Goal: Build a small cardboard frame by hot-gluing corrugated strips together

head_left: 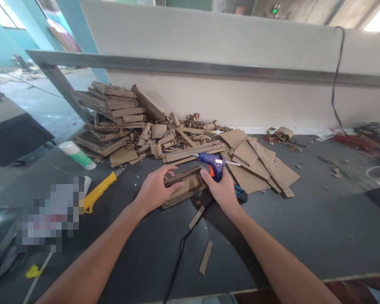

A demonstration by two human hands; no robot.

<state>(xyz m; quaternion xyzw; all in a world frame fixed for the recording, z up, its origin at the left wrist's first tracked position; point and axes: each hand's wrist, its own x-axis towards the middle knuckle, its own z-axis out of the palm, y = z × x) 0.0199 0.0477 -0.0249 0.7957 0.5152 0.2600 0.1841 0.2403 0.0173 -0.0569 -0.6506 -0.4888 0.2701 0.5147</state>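
My left hand (156,188) grips the left end of a small open cardboard tray (187,190) whose walls are corrugated strips. In my right hand (223,188) is a blue hot glue gun (213,161) with an orange trigger; a white glue stick pokes from its back and its nozzle points left, above the tray's far wall. The right thumb is close to the tray's right end; whether it touches I cannot tell. Two short corrugated cardboard strips, one nearer the tray (196,217) and one lower down (205,257), lie on the dark table.
A stack of cardboard trays (114,105) stands back left beside cardboard scraps. Flat cardboard sheets (250,169) lie to the right. A yellow utility knife (99,192), a white-green tube (77,155) and a teal-black tool (240,193) lie around. A black cord (179,257) crosses the front.
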